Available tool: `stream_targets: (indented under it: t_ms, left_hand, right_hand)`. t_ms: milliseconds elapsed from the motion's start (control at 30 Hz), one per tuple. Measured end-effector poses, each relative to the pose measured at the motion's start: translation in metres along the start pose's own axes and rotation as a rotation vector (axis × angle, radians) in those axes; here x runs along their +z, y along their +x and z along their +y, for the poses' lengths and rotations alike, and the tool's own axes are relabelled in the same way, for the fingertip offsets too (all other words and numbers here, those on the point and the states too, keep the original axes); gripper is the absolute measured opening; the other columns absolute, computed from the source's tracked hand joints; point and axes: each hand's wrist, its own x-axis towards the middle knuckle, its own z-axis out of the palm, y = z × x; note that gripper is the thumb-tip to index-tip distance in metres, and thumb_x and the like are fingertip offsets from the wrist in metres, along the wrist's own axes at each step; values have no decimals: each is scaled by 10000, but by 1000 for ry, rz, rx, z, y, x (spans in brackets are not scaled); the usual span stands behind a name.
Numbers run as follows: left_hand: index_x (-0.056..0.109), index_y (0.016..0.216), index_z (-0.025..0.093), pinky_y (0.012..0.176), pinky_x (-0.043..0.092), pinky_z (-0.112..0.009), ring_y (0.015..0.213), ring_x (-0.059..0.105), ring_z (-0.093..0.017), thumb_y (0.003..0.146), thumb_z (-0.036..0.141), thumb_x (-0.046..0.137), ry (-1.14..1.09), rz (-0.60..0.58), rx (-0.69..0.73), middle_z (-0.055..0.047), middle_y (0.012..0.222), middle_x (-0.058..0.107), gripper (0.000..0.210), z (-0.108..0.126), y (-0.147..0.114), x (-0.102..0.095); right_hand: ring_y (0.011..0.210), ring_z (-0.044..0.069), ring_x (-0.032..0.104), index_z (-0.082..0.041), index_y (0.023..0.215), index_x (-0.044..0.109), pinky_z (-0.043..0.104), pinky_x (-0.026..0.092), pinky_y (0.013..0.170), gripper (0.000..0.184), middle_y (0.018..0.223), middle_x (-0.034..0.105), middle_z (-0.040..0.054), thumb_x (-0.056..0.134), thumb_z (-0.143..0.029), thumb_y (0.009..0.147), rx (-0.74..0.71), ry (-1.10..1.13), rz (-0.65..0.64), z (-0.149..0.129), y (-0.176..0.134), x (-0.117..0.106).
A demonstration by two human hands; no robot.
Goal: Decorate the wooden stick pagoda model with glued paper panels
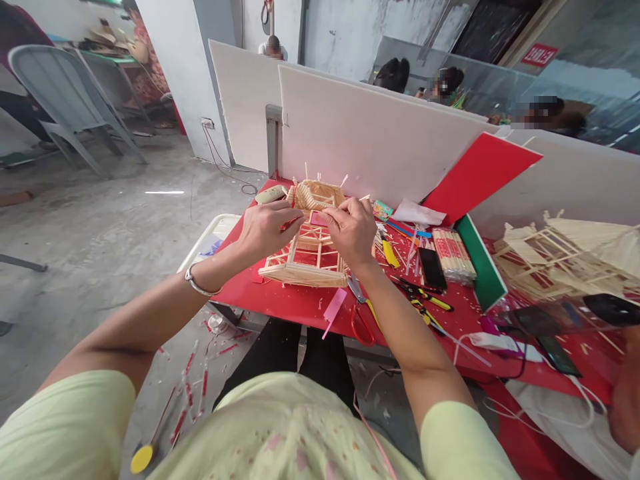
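Observation:
A small house-like frame of pale wooden sticks point(305, 275) sits at the front of the red table, with a ridged, curved stick section point(301, 196) at its upper part. My left hand point(273, 227) is over the frame's left side, fingers pinched together; what lies between them is hidden. My right hand point(353, 230) is closed over the frame's right side, its fingertips on a small pink piece point(319, 218). Another pink strip point(335, 305) lies at the table's front edge, beside red-handled scissors point(362, 325).
Right of the frame lie a yellow cutter point(390, 253), a phone point(433, 269), pliers point(425, 293) and bundled sticks point(454, 253). White boards point(370, 133) stand behind the red table point(240, 290). Another stick model point(565, 257) is at right, near another person's arm point(627, 393).

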Motion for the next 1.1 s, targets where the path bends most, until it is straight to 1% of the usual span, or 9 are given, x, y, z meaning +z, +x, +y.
stream_targets:
  t_ms: [233,400,567,633,700,767,833,900,1100]
  left_hand:
    - [802,897,208,550,364,-288,622,538,-121,1012,303,557,-2,36,6,-24,693,662,287,-5,-7,5]
    - [735,802,189,551,366,-281,601,500,-106,1011,302,567,-49,79,-13,-10,671,621,291,-2,-9,-5]
    - [471,560,192,504,326,-279,545,411,-95,994,354,627,-62,176,-53,11,568,493,490,17,-20,-19]
    - [527,625,195,545,411,-273,603,503,-104,971,314,672,-90,244,-41,-14,679,605,394,33,-32,-24]
    - [669,865,207,580,484,-265,668,590,-110,965,250,678,-147,295,-80,-51,898,707,109,51,-47,-26]
    - [699,1038,234,620,527,-267,708,637,-121,991,178,625,-228,313,-133,-53,930,719,104,72,-64,-23]
    - [697,1017,241,590,514,-259,663,629,-123,999,165,615,-334,247,-171,-33,809,692,113,91,-82,-16]
    - [670,989,239,586,508,-268,629,628,-129,1020,203,596,-424,143,-164,-27,757,697,88,108,-98,-5]
    - [489,683,248,494,370,-320,463,447,-139,1072,350,466,-421,-68,-82,-3,512,508,403,135,-129,15]
  right_hand:
    - [1000,289,538,-218,1055,732,464,463,907,368,988,641,132,375,-298,1087,-105,-51,49,-1,4,0]
    - [873,249,601,-198,938,694,387,463,762,449,903,669,118,325,-380,1118,131,-19,184,5,-7,-18]
    - [636,172,559,-214,750,679,326,467,667,490,655,619,38,475,-522,1071,339,149,241,17,-41,-37]
    - [718,183,629,-209,913,739,328,514,674,377,832,715,69,585,-539,1010,412,287,270,16,-59,-43]
    - [715,180,661,-213,1109,743,318,527,618,368,955,751,81,636,-536,971,542,443,278,11,-78,-48]
    - [545,143,586,-209,1037,757,292,472,533,358,769,720,23,628,-538,979,673,525,234,-1,-95,-54]
    - [464,121,498,-205,781,720,282,415,515,415,565,604,-24,615,-546,993,695,492,217,-16,-108,-62]
    - [474,119,485,-214,622,622,283,396,533,502,513,554,-26,600,-532,1009,628,454,222,-35,-116,-70]
    - [559,148,547,-247,668,606,306,446,598,389,611,614,-12,617,-407,1023,389,499,73,-80,-132,-84]
